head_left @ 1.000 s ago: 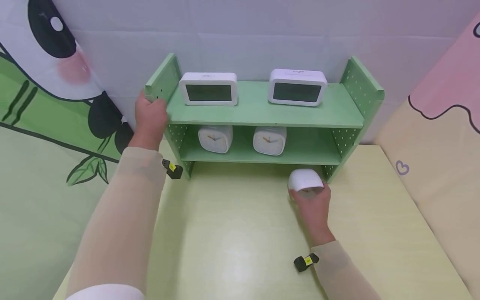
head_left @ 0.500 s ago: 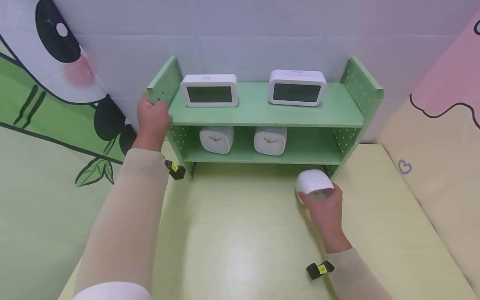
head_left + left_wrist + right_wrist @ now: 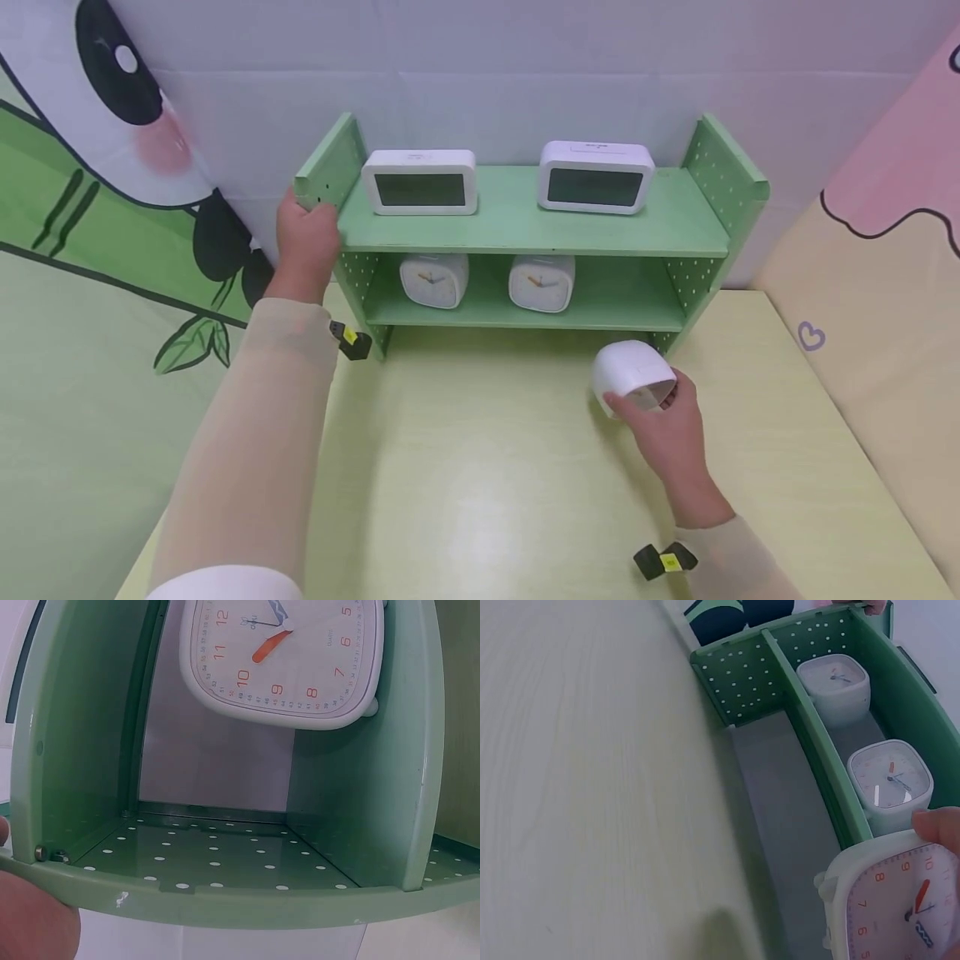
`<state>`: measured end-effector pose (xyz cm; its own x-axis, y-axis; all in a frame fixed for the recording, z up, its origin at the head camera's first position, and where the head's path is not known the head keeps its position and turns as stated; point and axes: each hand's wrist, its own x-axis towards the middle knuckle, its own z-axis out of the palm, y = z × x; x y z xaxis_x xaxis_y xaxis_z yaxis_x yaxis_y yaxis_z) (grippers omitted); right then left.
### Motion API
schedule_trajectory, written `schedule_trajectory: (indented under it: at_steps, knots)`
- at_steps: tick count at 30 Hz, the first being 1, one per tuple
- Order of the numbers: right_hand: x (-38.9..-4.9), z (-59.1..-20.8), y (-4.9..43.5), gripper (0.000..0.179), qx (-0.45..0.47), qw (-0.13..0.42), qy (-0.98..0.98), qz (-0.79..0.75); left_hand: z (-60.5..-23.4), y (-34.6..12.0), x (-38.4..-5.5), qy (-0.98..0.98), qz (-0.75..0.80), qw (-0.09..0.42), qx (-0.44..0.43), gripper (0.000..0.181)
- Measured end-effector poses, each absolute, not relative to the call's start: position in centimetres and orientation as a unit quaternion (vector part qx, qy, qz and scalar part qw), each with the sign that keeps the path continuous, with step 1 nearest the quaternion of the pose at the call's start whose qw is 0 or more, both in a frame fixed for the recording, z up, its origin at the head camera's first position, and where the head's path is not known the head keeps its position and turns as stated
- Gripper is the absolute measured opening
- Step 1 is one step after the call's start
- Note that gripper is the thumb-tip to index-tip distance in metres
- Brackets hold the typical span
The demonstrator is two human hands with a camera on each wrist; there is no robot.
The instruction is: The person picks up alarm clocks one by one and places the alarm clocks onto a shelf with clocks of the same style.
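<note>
My left hand [image 3: 306,246] grips the left side panel of a green two-tier shelf [image 3: 525,232]. In the left wrist view, part of that hand [image 3: 34,919] shows at the panel's edge. My right hand [image 3: 671,437] holds a white alarm clock [image 3: 628,365] by its sides, in front of the shelf's lower right end. The held clock is tilted in the head view, its dial mostly hidden there. In the right wrist view, the held clock [image 3: 900,907] shows its orange numerals and hands. Two similar white clocks, a left one [image 3: 433,281] and a right one [image 3: 542,283], stand on the lower tier.
Two white digital clocks with dark screens, a left one [image 3: 420,183] and a right one [image 3: 596,177], stand on the top tier. The shelf stands on a pale wooden table [image 3: 480,467], near a lilac backdrop [image 3: 517,92]. Cartoon-printed cloth hangs on both sides.
My right hand has moved to the right and slightly nearer to me, turning the held clock so that it tilts further. My left hand keeps its grip on the shelf panel.
</note>
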<state>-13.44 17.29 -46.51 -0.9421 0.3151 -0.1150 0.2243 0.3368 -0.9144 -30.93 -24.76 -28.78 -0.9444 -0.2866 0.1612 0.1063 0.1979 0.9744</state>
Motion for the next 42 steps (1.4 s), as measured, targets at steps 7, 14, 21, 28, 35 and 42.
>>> schedule_trajectory:
  at_steps: [7,14,21,28,35,42]
  knots:
    - [-13.7,-45.1,17.7,0.108,-0.118,0.055,-0.837,0.532,-28.8,-24.8,-30.8,-0.761,-0.627,0.157,0.057,0.049]
    - [-14.4,-43.5,18.7,0.104,-0.077,0.065,-0.847,0.521,-28.9,-24.8,-31.0,-0.765,-0.622,0.162,0.042,0.049]
    - [-15.2,-41.6,19.7,0.106,-0.085,0.03,-0.839,0.537,-28.7,-24.5,-31.0,-0.757,-0.633,0.152,0.046,0.053]
    - [-16.4,-39.8,20.0,0.106,-0.085,0.041,-0.835,0.543,-28.7,-24.4,-31.1,-0.759,-0.631,0.154,0.051,0.052]
    - [-18.5,-38.9,19.4,0.107,-0.103,0.07,-0.828,0.546,-28.6,-24.4,-31.0,-0.769,-0.62,0.147,0.056,0.05]
    - [-20.7,-38.6,17.6,0.112,-0.119,0.104,-0.806,0.57,-28.5,-24.7,-30.8,-0.767,-0.622,0.142,0.07,0.05]
